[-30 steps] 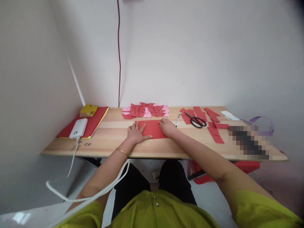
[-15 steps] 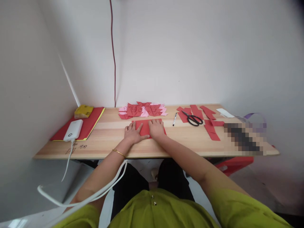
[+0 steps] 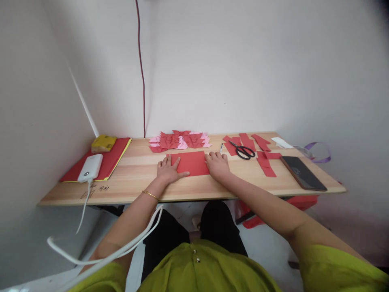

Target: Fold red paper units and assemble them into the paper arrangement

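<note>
Right hand: since half a second ago, the right hand (image 3: 218, 165) is moved from the middle of the red paper (image 3: 192, 164) to its right end; the fingers are bent and close together, and I cannot tell if they grip it.
Left hand: the left hand (image 3: 168, 173) stays on the left end, palm down, with fingers spread.
Red paper: it lies flat on the tabletop (image 3: 136, 180), between the two hands, which are apart from each other.
Back edge: the folded red and pink pieces (image 3: 170, 140) lie along it, behind the paper.
Back right corner: the scissors (image 3: 238, 147) rest partly on cut red pieces (image 3: 267, 167); a pen (image 3: 221, 147) is near.
Right edge: a phone (image 3: 304, 173) lies beside it.
Left edge: a white power bank (image 3: 91, 166) and a yellow packet (image 3: 104, 143) rest on red sheets (image 3: 114, 156).
</note>
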A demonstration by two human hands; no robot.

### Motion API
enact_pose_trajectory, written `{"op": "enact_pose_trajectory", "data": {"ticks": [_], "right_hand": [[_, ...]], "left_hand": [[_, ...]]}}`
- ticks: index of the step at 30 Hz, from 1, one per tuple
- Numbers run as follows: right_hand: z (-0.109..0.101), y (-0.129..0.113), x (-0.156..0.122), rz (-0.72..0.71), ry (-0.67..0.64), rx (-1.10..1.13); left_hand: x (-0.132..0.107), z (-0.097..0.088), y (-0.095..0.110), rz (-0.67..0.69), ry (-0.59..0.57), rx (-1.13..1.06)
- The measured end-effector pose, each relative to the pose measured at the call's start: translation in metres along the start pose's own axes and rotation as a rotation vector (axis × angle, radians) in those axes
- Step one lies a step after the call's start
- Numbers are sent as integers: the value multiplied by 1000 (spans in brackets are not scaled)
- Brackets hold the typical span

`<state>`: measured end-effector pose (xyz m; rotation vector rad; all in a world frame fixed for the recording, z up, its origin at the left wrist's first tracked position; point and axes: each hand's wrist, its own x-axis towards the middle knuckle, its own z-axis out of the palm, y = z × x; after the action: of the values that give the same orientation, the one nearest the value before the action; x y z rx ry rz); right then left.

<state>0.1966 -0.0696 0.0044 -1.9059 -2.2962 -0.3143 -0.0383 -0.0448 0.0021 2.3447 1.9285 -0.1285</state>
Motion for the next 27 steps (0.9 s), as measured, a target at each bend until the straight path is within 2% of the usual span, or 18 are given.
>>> {"op": "enact_pose_trajectory", "data": {"ticks": [3,5,7,10,12,15,18,22,27], "right_hand": [[-7,-1,4,11,76,-5],[-11,-10,13,28,117,39],[-10,-23,25,-16,120,117],[2,-44,38,-121,61,237],[13,-51,41,-142,14,267],[25,-52,39,-115,25,293],[30,-49,37,-110,43,299],[31,-47,38,-105,49,298],[34,-47,39,-102,49,303]], "left_hand": [[0,0,0,5,0,8],[0,0,0,3,-3,14],[0,1,1,-2,4,20],[-1,0,2,-4,12,28],[-2,0,2,2,9,30],[-3,0,1,18,12,30],[-3,0,-4,34,-5,30],[-6,-1,-20,7,-40,43],[-24,-10,-60,-69,-71,73]]}}
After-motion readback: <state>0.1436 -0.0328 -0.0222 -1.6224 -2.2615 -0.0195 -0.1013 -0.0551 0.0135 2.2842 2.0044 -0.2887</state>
